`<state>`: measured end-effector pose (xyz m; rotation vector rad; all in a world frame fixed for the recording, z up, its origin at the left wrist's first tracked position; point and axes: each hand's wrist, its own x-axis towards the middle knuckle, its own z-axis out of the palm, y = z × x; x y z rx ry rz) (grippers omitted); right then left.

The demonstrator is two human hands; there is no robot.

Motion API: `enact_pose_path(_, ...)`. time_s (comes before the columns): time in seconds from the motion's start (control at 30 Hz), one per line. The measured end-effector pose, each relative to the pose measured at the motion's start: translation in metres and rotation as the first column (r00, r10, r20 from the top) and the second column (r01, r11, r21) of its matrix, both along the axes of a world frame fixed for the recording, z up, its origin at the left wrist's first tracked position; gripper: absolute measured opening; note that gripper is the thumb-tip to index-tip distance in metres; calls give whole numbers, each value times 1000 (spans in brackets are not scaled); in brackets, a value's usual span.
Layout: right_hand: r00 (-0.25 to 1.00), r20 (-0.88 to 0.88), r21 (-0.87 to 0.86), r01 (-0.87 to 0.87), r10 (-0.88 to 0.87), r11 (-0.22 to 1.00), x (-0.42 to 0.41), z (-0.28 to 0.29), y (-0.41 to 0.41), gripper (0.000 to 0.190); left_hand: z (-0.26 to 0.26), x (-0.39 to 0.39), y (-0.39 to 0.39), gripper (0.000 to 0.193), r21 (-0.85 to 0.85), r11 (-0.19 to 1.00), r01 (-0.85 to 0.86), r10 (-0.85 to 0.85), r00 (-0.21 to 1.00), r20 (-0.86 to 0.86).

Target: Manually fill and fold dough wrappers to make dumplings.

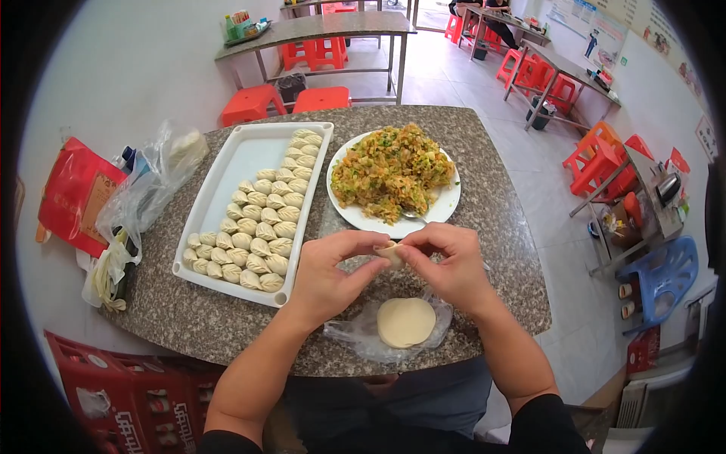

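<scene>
Between them, my left hand [340, 267] and my right hand [445, 261] pinch the edges of one small dumpling [392, 255], partly covered by my fingers. They are just in front of a white plate [371, 222] heaped with chopped vegetable filling [397, 170]. A spoon [416, 216] rests in the filling, its handle partly hidden behind my right hand. Nearer my body, round dough wrappers [406, 322] lie stacked on a clear plastic bag [363, 335]. To the left, a white plastic tray [227, 153] holds rows of pleated dumplings [247, 226].
Plastic bags [164, 164] and a red packet [79, 193] lie at the granite-patterned table's [488, 147] left edge. Red bottle crates [130, 391] stand below left. Beyond are more tables, red stools [322, 99] and seated people. A blue plastic chair [663, 278] stands at right.
</scene>
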<state>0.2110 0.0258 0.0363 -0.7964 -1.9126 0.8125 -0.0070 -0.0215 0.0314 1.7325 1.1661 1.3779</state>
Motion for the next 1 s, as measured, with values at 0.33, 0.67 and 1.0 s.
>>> enact_pose_path(0.33,994,-105,-374,-59,21,926,-1,-5,-1,12,0,-6,1,20,77,996,39,-31,995,-95)
enact_pose_path(0.67,998,63,47,-5,2,999,-1,0,-1,10,-3,-1,0,20,29,1000,-10,13,996,-86)
enact_pose_path(1.0,997,-58,-337,-74,58,939,-2,-1,-1,11,4,-1,-2,19,55,998,26,-18,990,-141)
